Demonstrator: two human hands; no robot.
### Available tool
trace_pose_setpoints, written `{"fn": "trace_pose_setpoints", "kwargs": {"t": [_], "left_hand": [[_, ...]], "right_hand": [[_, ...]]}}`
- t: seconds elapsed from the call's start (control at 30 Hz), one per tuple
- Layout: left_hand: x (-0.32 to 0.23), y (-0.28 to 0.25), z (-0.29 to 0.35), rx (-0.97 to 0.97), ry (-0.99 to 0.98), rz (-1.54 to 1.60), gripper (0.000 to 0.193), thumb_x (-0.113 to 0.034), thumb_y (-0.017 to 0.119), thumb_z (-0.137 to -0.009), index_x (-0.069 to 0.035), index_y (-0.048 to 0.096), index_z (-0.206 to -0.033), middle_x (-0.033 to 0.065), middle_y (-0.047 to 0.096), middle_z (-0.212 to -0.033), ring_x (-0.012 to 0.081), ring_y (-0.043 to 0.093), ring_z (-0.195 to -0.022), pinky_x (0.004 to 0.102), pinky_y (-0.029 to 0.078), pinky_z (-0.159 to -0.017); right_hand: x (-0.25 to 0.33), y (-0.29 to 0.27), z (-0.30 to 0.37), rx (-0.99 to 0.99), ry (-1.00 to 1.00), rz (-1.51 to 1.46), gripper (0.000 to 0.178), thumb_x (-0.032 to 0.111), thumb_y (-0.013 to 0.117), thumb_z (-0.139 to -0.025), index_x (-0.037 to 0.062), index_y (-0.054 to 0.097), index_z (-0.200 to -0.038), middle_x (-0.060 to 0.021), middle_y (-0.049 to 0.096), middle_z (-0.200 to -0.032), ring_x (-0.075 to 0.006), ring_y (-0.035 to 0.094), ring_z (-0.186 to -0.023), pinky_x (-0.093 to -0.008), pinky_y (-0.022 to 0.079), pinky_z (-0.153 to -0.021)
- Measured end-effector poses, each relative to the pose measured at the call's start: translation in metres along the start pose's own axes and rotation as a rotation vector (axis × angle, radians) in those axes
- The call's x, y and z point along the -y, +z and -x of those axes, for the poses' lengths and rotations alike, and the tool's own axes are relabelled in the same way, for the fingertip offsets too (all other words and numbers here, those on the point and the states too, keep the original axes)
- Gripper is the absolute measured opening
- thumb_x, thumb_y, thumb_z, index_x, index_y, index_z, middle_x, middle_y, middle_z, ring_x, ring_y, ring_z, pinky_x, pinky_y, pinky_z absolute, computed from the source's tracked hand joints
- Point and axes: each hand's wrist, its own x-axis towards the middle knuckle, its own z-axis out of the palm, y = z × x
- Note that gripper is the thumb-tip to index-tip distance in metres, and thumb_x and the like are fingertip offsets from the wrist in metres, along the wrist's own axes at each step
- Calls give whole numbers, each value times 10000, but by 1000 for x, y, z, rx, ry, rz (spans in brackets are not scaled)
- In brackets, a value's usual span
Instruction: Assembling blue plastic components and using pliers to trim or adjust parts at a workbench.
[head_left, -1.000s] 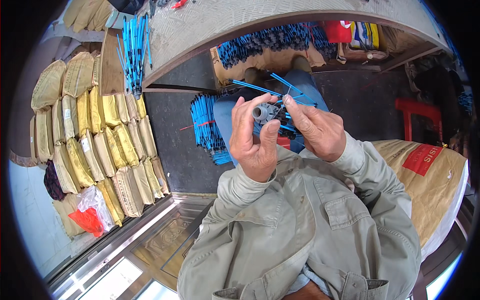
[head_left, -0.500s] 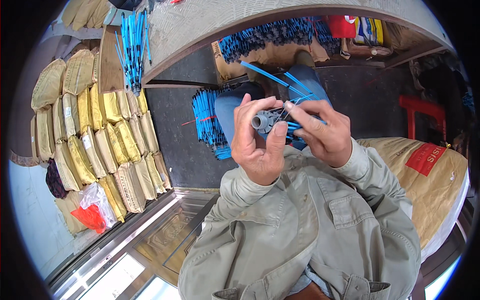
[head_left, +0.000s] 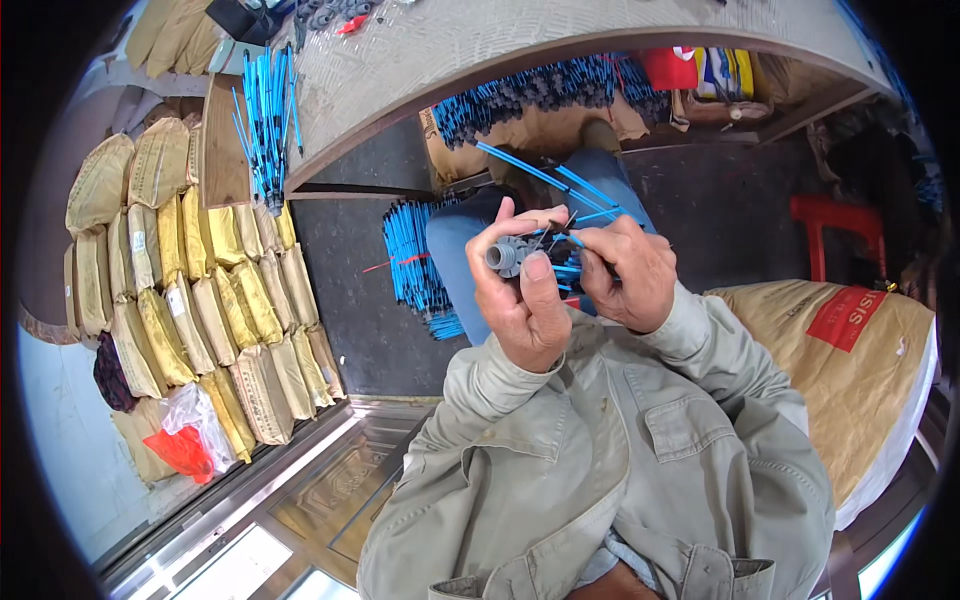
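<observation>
My left hand [head_left: 522, 312] is closed around a grey ribbed plastic hub [head_left: 502, 257], its round hollow end facing left between thumb and fingers. Thin dark metal pieces and blue rods spread from the hub's right side. Two long blue rods [head_left: 525, 166] stick out up and to the left, beyond my fingers. Close beside the hub, my right hand [head_left: 640, 268] has its thumb and fingers pinched on a blue rod at the dark pieces. The exact contact there is partly hidden by the fingers. More blue rods [head_left: 567, 270] hang between both hands, above my lap.
Bundled blue rods [head_left: 408, 262] stand on the floor left of my legs; more lie on the table [head_left: 420, 62] edge and the shelf beneath. Wrapped packages [head_left: 205, 290] are stacked at left. A red stool [head_left: 840, 228] and large brown sack [head_left: 800, 350] are at right.
Both hands and the hub have shifted slightly left and down. My right fingers have curled in more, with a blue rod now showing at their tips.
</observation>
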Motion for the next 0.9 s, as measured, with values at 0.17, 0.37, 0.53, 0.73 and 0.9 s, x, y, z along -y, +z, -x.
{"fn": "trace_pose_setpoints", "kwargs": {"t": [0.17, 0.37, 0.53, 0.73, 0.9], "left_hand": [[0, 3, -3, -18, -20, -20, 219, -97, 454, -866, -8, 436, -1065, 127, 626, -952, 204, 605, -873, 439, 270, -1078], [0, 5, -5, -13, -16, -69, 227, -80, 471, -845, -6, 444, -1059, 119, 630, -929, 196, 602, -807, 431, 291, -1069], [0, 6, -5, -23, -15, -70, 231, -71, 489, -832, -10, 453, -1052, 112, 642, -900, 194, 602, -759, 421, 299, -1064], [2, 4, -4, -24, -20, -85, 228, -67, 503, -820, -19, 466, -1039, 101, 655, -865, 193, 599, -709, 413, 307, -1058], [4, 5, -5, -34, -1, -87, 229, -66, 514, -810, -24, 473, -1031, 96, 659, -855, 193, 593, -687, 413, 314, -1052]], "right_hand": [[-4, 6, 1, -56, 74, -91, 198, -22, 634, -747, 30, 629, -938, -68, 583, -740, -162, 476, -543, -251, 392, -480], [-4, 5, 0, -59, 93, -137, 180, -23, 618, -765, 25, 617, -939, -80, 585, -739, -171, 477, -556, -262, 396, -490], [-9, 4, -2, -60, 11, -134, 187, -30, 617, -769, 25, 608, -948, -78, 590, -759, -172, 475, -552, -263, 393, -476], [-10, 5, 2, -60, 28, -179, 195, -34, 614, -782, 21, 597, -968, -84, 597, -789, -178, 480, -559, -266, 401, -476], [-8, 4, 4, -42, 83, -205, 152, -18, 578, -819, 12, 606, -966, -95, 596, -802, -178, 475, -600, -267, 396, -531]]}}
